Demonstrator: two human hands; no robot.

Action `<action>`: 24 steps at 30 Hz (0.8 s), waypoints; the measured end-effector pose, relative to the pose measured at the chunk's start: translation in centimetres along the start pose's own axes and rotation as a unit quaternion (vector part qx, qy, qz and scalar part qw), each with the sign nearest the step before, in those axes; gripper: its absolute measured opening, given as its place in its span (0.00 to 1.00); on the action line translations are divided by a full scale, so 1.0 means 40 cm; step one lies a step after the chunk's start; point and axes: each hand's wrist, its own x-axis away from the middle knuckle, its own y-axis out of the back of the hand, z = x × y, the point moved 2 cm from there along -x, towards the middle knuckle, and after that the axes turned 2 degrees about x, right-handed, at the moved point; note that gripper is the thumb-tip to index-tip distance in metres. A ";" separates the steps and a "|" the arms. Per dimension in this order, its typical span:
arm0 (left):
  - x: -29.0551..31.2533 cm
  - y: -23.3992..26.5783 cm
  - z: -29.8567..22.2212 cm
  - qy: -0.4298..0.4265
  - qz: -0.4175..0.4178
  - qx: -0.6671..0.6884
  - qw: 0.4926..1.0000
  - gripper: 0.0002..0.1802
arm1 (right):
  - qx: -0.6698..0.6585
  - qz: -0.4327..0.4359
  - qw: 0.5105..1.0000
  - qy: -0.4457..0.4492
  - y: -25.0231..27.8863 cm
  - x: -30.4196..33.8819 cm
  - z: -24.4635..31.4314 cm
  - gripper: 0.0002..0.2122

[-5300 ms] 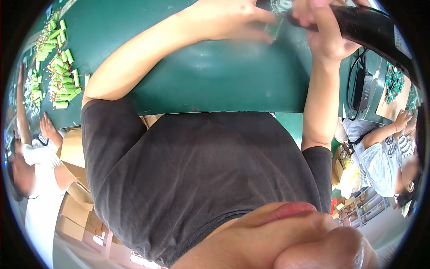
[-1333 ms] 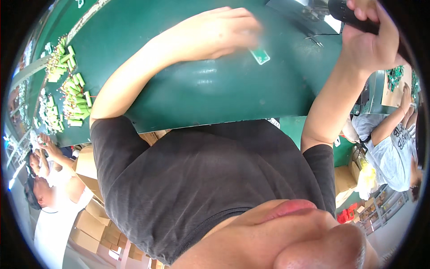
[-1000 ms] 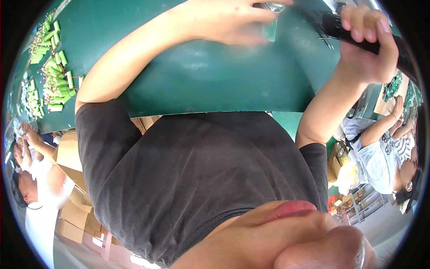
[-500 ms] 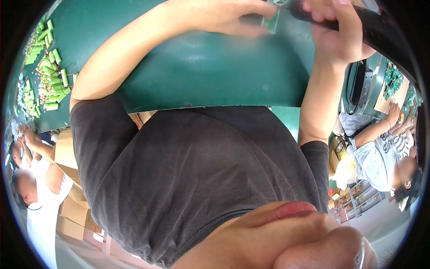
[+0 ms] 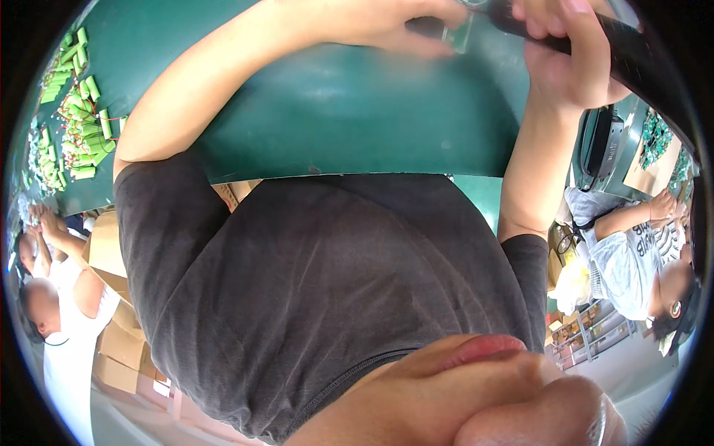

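At the top of the view, my left hand (image 5: 401, 26) is closed, thumb and fingers pinching a small flat green piece with pale edges, which looks like a circuit board (image 5: 460, 36). Its upper part is cut off by the frame edge. My right hand (image 5: 573, 56) wraps round a thick black cylindrical handle (image 5: 625, 52) of a tool. The tool's narrow end points left, close to the green piece; blur hides whether they touch. Both hands are above the dark green tabletop (image 5: 357, 119).
Green cylindrical battery cells (image 5: 89, 137) with red wires lie piled at the far left. On the right are a black box-shaped device (image 5: 601, 149) and small green boards (image 5: 654, 137) beside a tan sheet (image 5: 643, 178). Co-workers sit at left (image 5: 82, 297) and right (image 5: 621, 260). Cardboard boxes (image 5: 119, 349) stand behind.
Both my hands, with the green piece and the black tool, have shifted slightly right. My grips look the same. The right co-worker's hand has moved a little.
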 end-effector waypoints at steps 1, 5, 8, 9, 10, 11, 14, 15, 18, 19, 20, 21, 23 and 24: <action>0.003 -0.003 0.006 -0.012 -0.015 0.001 1.000 0.14 | 0.001 0.004 1.000 0.003 -0.003 -0.003 -0.003 0.24; 0.004 0.002 0.009 -0.010 -0.010 -0.008 1.000 0.13 | -0.005 0.004 1.000 0.015 -0.006 -0.003 -0.016 0.24; 0.007 -0.002 0.001 -0.006 -0.012 -0.004 1.000 0.13 | -0.005 -0.017 1.000 -0.002 -0.020 0.013 -0.008 0.25; 0.006 0.002 0.003 -0.005 -0.012 -0.004 1.000 0.13 | -0.005 -0.024 1.000 -0.005 -0.023 0.012 -0.011 0.25; 0.002 0.009 0.005 -0.001 -0.005 -0.003 1.000 0.13 | -0.007 -0.010 1.000 0.004 -0.026 0.011 -0.012 0.25; 0.002 0.012 0.005 0.003 0.002 -0.001 1.000 0.14 | -0.008 -0.002 1.000 0.010 -0.030 0.011 -0.013 0.25; 0.009 0.009 0.008 -0.015 -0.003 0.007 1.000 0.14 | 0.003 -0.013 1.000 0.020 -0.042 0.026 -0.012 0.23; 0.013 0.003 0.004 -0.016 -0.003 0.001 1.000 0.14 | 0.006 -0.018 1.000 0.023 -0.045 0.039 -0.011 0.23; 0.008 0.007 0.007 0.007 -0.006 0.031 0.999 0.14 | -0.019 -0.006 1.000 -0.004 -0.019 0.061 -0.023 0.23; 0.011 -0.001 0.013 -0.007 -0.004 0.019 1.000 0.22 | -0.025 0.005 1.000 0.012 -0.021 0.056 -0.025 0.22; 0.012 -0.014 0.011 0.024 0.000 0.006 1.000 0.19 | -0.026 0.007 1.000 0.003 -0.015 0.059 -0.025 0.22; 0.013 -0.027 0.009 0.054 0.003 -0.006 0.999 0.17 | -0.027 0.010 1.000 -0.007 -0.008 0.062 -0.022 0.22; 0.042 -0.004 0.010 0.049 -0.003 -0.030 0.998 0.19 | 0.026 0.061 0.997 -0.040 -0.041 0.039 -0.022 0.20; 0.043 0.002 0.004 0.065 -0.010 -0.005 0.998 0.20 | 0.002 0.080 0.993 -0.086 -0.048 0.044 -0.022 0.18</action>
